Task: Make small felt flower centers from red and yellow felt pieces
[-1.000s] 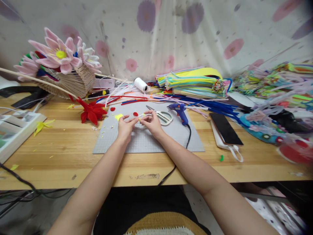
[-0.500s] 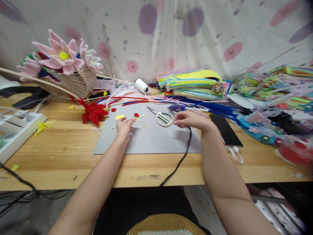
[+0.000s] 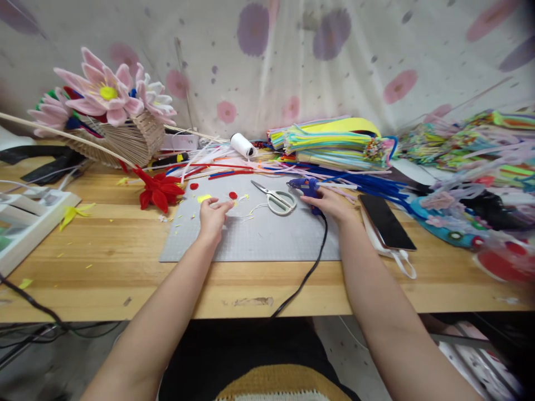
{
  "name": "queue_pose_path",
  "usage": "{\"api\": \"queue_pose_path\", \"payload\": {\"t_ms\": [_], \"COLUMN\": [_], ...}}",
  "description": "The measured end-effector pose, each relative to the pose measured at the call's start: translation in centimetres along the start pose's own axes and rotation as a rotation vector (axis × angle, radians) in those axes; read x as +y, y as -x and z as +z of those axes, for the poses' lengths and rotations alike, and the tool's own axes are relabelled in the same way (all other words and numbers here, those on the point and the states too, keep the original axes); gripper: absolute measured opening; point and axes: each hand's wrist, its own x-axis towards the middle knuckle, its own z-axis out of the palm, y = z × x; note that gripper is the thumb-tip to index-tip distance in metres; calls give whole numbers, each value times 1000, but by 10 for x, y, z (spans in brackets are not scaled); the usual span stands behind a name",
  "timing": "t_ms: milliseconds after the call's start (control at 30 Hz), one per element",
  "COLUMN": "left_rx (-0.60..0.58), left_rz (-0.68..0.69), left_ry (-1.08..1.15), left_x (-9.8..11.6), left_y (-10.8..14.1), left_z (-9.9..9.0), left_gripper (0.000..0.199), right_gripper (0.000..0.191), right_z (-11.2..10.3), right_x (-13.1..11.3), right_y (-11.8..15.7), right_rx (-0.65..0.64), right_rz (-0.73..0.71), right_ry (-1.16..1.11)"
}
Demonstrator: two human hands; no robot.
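My left hand (image 3: 213, 214) is over the left part of the grey cutting mat (image 3: 267, 245), its thumb and fingertips pinched together; what they hold is too small to make out. Beside those fingertips lie a red felt-like disc (image 3: 233, 195), a yellow piece (image 3: 204, 198) and thin white strands (image 3: 259, 206). A blue glue gun (image 3: 304, 184) rests on the mat, and my right hand (image 3: 330, 203) has its fingers round the handle, partly covering it. Grey-handled scissors (image 3: 281, 201) lie between the hands, pointing away to the left.
A red fuzzy flower (image 3: 159, 190) lies left of the mat. Behind are a white thread spool (image 3: 242, 145), bundled pipe cleaners (image 3: 334, 145) and a basket of pink flowers (image 3: 109, 94). To the right lies a phone (image 3: 388, 221). The glue gun's black cord (image 3: 307, 278) crosses the front edge.
My right hand has moved from beside the scissors' handles onto the glue gun and taken hold of it. The white strands have shifted on the mat. My left hand has barely moved.
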Motion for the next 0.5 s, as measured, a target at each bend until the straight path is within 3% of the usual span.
{"api": "queue_pose_path", "payload": {"t_ms": [133,233,333,400,500], "left_rx": [3,-6,-10,-4,3], "left_rz": [-6,-1,2,-2,-10], "left_ry": [-24,-43,-57,-61,-63], "left_x": [1,1,0,1,0], "left_y": [1,1,2,2,1], "left_z": [1,1,1,2,2], "left_gripper": [53,52,50,50,51], "right_gripper": [40,42,40,42,42], "right_z": [10,17,29,38,53], "right_x": [-7,-22,-46,-60,-72], "right_y": [-2,1,12,21,28], "right_rx": [162,211,46,-116,-235], "right_rz": [185,113,11,26,25], "right_ry": [-41,-315,-457,-395,-302]}}
